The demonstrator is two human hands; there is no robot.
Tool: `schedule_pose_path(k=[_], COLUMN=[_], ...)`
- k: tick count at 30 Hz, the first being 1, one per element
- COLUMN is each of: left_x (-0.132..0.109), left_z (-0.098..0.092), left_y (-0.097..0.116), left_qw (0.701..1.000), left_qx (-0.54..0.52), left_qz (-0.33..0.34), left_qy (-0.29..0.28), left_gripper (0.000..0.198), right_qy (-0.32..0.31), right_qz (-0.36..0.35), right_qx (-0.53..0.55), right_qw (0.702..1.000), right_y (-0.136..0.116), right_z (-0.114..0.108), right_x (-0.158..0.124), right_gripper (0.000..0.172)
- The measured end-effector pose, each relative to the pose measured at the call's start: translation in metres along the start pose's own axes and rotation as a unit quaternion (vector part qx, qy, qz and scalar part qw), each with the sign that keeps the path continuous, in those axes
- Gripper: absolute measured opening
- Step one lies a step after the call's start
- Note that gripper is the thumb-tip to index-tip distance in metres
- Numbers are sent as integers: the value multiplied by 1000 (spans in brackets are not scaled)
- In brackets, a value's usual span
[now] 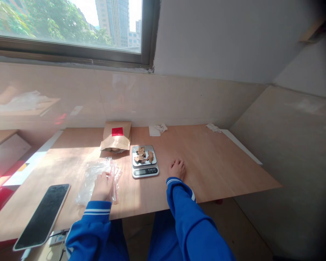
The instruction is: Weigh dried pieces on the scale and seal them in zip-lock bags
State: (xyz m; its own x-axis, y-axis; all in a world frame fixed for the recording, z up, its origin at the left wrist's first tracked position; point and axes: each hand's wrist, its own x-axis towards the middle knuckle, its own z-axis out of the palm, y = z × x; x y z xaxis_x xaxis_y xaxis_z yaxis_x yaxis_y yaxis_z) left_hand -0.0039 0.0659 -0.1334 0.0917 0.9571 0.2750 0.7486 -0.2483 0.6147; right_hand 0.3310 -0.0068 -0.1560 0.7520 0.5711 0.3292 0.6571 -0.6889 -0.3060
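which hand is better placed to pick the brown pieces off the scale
Likely the right hand: it rests empty on the table just beside the scale holding the brown pieces. The left hand lies on the plastic bags, farther off.

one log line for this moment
left hand: on clear bags | right hand: on table, empty | scale: brown pieces on pan | kraft pouch: beyond bags

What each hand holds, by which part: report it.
Left hand presses flat on the plastic bags near their red-striped edge, not gripping. Right hand rests on the table, nothing visible in it.
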Motion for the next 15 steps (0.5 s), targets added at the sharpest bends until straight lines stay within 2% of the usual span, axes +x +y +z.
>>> schedule_pose_path(k=[7, 12, 15], left_x=[-4, -9, -10], left_z=[-3, -8, -17], left_y=[-10, -1, 9], left_qw=[996, 997, 998], left_qx=[-49, -57, -45], left_qz=[70, 48, 42], left_qy=[4, 0, 28], left_gripper=[20, 5, 12], right_qy=[9, 21, 21], right_qz=[-4, -5, 1], right_qx=[-2, 4, 46], right_qw=[1000, 1000, 999], right_y=[0, -1, 1], right_z=[-2, -3, -5], right_x=[0, -1, -1], right_gripper=[24, 22, 20])
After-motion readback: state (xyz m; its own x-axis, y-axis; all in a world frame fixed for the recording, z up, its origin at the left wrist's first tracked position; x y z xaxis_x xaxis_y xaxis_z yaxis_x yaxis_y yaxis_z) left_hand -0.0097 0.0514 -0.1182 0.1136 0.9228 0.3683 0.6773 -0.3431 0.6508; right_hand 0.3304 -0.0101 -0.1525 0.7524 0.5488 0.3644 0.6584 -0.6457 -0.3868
